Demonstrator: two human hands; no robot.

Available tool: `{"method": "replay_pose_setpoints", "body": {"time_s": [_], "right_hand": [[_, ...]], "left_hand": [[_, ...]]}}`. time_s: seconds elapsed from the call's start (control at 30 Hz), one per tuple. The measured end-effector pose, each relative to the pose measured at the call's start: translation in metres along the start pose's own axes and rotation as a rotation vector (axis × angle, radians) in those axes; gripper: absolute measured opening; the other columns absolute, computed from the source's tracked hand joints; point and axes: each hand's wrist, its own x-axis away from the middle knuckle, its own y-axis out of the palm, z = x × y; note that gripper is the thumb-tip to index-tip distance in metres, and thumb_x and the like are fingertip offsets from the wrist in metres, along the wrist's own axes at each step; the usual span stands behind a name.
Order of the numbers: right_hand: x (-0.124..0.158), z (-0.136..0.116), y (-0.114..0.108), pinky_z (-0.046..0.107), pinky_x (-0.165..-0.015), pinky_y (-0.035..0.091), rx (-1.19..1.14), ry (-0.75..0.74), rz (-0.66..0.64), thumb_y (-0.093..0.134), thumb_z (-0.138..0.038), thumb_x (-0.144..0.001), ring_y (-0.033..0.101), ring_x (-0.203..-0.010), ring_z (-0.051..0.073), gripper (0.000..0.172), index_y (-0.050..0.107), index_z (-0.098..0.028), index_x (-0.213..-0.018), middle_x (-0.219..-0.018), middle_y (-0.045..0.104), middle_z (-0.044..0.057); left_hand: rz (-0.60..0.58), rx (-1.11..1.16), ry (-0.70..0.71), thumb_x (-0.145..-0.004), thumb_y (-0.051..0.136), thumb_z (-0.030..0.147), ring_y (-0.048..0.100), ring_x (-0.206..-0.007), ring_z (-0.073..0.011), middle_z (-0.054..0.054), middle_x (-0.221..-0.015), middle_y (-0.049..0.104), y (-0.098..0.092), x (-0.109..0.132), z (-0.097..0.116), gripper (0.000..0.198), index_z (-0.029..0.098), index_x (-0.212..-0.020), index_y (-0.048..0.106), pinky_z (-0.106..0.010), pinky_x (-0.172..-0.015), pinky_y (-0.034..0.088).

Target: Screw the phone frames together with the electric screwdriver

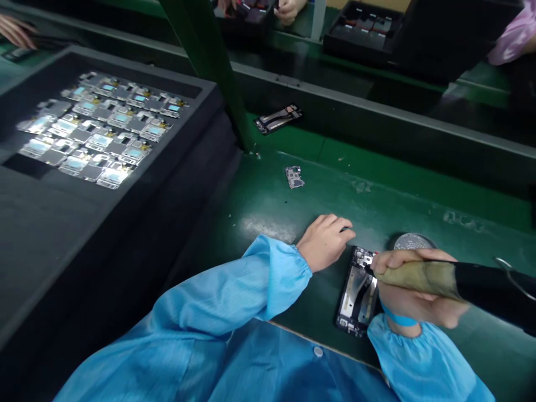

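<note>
In our right hand [412,287] the fingers wrap firmly around a thick tool [433,276], yellowish toward its tip and black behind. The tool slants out past our knuckles, a metal wire loop [513,276] on its black part. Just beyond those fingertips its narrow end sits over the upper part of a phone frame [349,296]; whether it touches, we cannot tell.

That frame lies on the green bench [318,307], left of our right fingers and partly under them, its silver inside facing up. On the other side of it, our left hand [324,243] rests near its top edge with fingers bent. Something small and dark [345,229] shows at the left fingertips, but we cannot tell whether they pinch it.

Just past our right fingers is a round dish [414,242] of tiny pieces. Farther out beyond the left fingers lies a loose circuit board [295,176], and beyond that a second phone frame [278,119]. Well to the left of both hands' fingers, a black tray [138,206] carries rows of metallic phone parts [100,139]. Far ahead of our fingers, a co-worker's hand [288,10] is at another black tray.
</note>
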Motion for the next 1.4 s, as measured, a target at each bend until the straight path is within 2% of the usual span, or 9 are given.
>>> {"method": "replay_pose_setpoints", "body": {"time_s": [0.33, 0.6, 0.7, 0.83, 0.93, 1.0, 1.17, 1.27, 1.4], "right_hand": [[-0.002, 0.013, 0.007, 0.039, -0.051, 0.057, -0.068, -0.208, -0.164, 0.061, -0.072, -0.099, 0.064, -0.055, 0.023, 0.051, 0.078, -0.027, -0.119, -0.076, 0.071, 0.002], [-0.011, 0.008, -0.002, 0.041, -0.05, 0.057, -0.024, -0.138, -0.073, 0.067, -0.077, -0.092, 0.063, -0.051, 0.023, 0.054, 0.073, -0.028, -0.113, -0.073, 0.071, 0.001], [-0.03, -0.002, -0.016, 0.038, -0.044, 0.051, 0.023, -0.272, 0.136, 0.066, -0.09, -0.081, 0.057, -0.046, 0.021, 0.066, 0.069, -0.029, -0.107, -0.067, 0.065, -0.001], [-0.051, -0.011, -0.029, 0.037, -0.045, 0.048, 0.109, -0.256, 0.393, 0.063, -0.081, -0.083, 0.054, -0.047, 0.02, 0.056, 0.064, -0.029, -0.101, -0.064, 0.056, -0.002], [-0.059, -0.007, -0.033, 0.035, -0.043, 0.046, 0.078, -0.201, 0.473, 0.055, -0.074, -0.085, 0.052, -0.044, 0.018, 0.05, 0.063, -0.026, -0.097, -0.062, 0.055, -0.002], [-0.062, 0.0, -0.034, 0.033, -0.042, 0.046, 0.069, -0.231, 0.494, 0.052, -0.074, -0.084, 0.051, -0.042, 0.018, 0.052, 0.062, -0.025, -0.096, -0.06, 0.055, -0.003], [-0.064, 0.015, -0.033, 0.03, -0.04, 0.043, 0.073, -0.268, 0.481, 0.054, -0.068, -0.084, 0.052, -0.04, 0.017, 0.048, 0.063, -0.023, -0.096, -0.061, 0.058, -0.003], [-0.063, 0.02, -0.033, 0.031, -0.04, 0.044, 0.066, -0.249, 0.469, 0.054, -0.067, -0.087, 0.054, -0.04, 0.018, 0.047, 0.065, -0.022, -0.097, -0.062, 0.06, -0.002], [-0.061, 0.022, -0.033, 0.031, -0.039, 0.043, 0.052, -0.258, 0.458, 0.056, -0.065, -0.087, 0.053, -0.04, 0.019, 0.045, 0.066, -0.021, -0.097, -0.063, 0.06, -0.001]], "left_hand": [[-0.012, -0.031, -0.005, -0.11, 0.058, 0.015, 0.063, -0.128, -0.0265, -0.006, -0.146, 0.071, -0.001, -0.001, 0.002, 0.027, 0.022, -0.129, 0.076, -0.043, -0.109, 0.05], [0.003, -0.004, -0.004, -0.106, 0.061, 0.011, 0.063, -0.131, -0.0264, -0.007, -0.146, 0.071, 0.0, 0.002, 0.0, 0.032, 0.022, -0.132, 0.075, -0.043, -0.112, 0.05], [0.02, 0.025, 0.037, -0.107, 0.059, 0.012, 0.065, -0.124, -0.026, -0.008, -0.139, 0.073, 0.0, 0.006, 0.008, 0.03, 0.022, -0.131, 0.076, -0.042, -0.106, 0.052], [-0.048, 0.132, 0.319, -0.109, 0.065, 0.033, 0.068, -0.102, -0.0232, -0.007, -0.123, 0.075, 0.004, 0.018, 0.029, 0.018, 0.021, -0.114, 0.078, -0.039, -0.089, 0.052], [-0.151, 0.192, 0.651, -0.106, 0.073, 0.052, 0.068, -0.102, -0.0227, -0.006, -0.12, 0.075, 0.01, 0.031, 0.045, 0.031, 0.021, -0.108, 0.077, -0.04, -0.092, 0.051], [-0.185, 0.137, 0.701, -0.103, 0.077, 0.06, 0.067, -0.105, -0.0239, -0.007, -0.121, 0.074, 0.014, 0.038, 0.052, 0.042, 0.019, -0.111, 0.075, -0.041, -0.095, 0.05], [-0.168, -0.057, 0.417, -0.102, 0.081, 0.05, 0.064, -0.112, -0.0277, -0.009, -0.121, 0.071, 0.016, 0.026, 0.043, 0.037, 0.018, -0.118, 0.072, -0.041, -0.1, 0.05], [-0.071, -0.112, 0.203, -0.112, 0.067, 0.034, 0.062, -0.112, -0.0273, -0.009, -0.118, 0.069, 0.017, -0.005, 0.022, 0.019, 0.022, -0.124, 0.074, -0.042, -0.097, 0.049], [0.039, -0.167, -0.015, -0.118, 0.053, 0.029, 0.062, -0.106, -0.0267, -0.009, -0.114, 0.07, 0.021, -0.057, 0.002, 0.029, 0.028, -0.137, 0.074, -0.042, -0.089, 0.049]]}}
